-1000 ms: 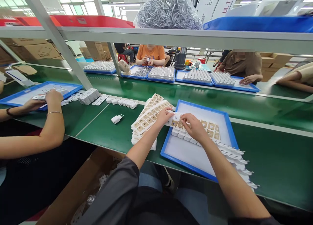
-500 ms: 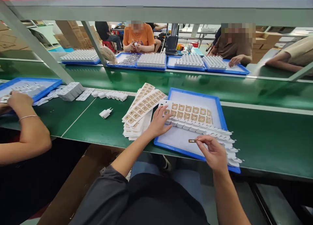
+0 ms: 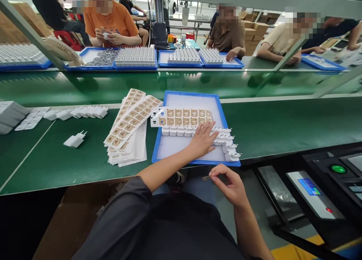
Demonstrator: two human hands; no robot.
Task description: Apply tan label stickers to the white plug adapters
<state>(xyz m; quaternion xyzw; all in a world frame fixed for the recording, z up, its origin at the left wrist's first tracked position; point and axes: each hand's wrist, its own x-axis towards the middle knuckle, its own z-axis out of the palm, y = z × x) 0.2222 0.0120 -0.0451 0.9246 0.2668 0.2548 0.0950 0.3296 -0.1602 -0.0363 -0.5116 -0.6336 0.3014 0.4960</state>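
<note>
My right hand (image 3: 228,184) is closed in a pinch on a small brown adhesive label (image 3: 206,178), held in front of the tray's near edge. My left hand (image 3: 203,140) reaches over the blue-rimmed tray (image 3: 173,150) with fingers spread, at the row of white plug adapters (image 3: 177,131). It hides part of that row; whether it touches an adapter I cannot tell. Behind the row lies a sheet of brown labels (image 3: 186,117), its right end close to my left fingertips. More adapters (image 3: 231,151) fill the tray's right side, prongs pointing right.
Left of the tray lies a fanned stack of label sheets (image 3: 128,124). A single plug adapter (image 3: 75,140) sits farther left, with a row of white adapters (image 3: 82,112) behind it. Co-workers sit across the green bench behind trays of adapters (image 3: 135,58). A machine (image 3: 313,192) stands at right.
My view has turned right. My left hand has moved from the label sheet's left end to the adapters near its right end. My right hand has drawn back toward me, still pinching the label.
</note>
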